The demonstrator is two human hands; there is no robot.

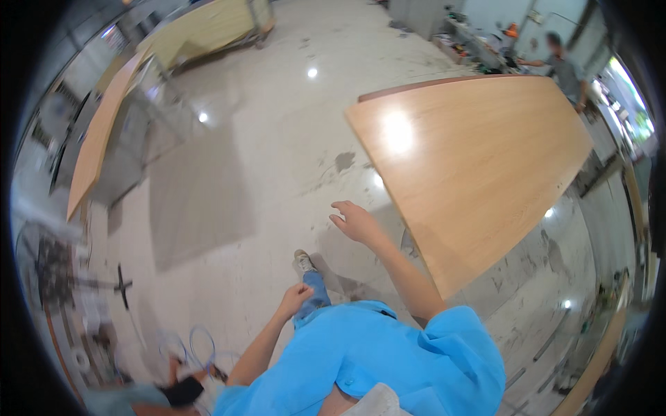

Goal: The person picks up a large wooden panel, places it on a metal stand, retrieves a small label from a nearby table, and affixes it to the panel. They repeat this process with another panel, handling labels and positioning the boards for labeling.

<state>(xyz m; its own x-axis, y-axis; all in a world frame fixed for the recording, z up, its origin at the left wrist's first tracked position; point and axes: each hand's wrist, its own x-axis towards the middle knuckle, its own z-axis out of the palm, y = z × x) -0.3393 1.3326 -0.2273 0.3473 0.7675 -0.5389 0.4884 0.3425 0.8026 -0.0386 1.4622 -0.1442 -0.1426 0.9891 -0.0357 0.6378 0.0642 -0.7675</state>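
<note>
My right hand (355, 220) reaches forward over the floor with its thumb and fingers apart, holding nothing. Close to its right lies a large light wood-grain board (479, 159), raised above the floor; the hand does not touch it, and my right forearm passes beside its near left edge. Low by my thigh hangs my left hand (297, 298), its fingers curled in, with nothing seen in them. A darker reddish-brown edge (444, 84) shows along the far side of the board.
At the left another wooden panel (104, 132) rests high on a grey stand. A cloth-covered stack (201, 31) stands at the far left. One person (565, 69) works by a cluttered bench at the far right. Another person's arm and blue hose (198, 347) appear at lower left.
</note>
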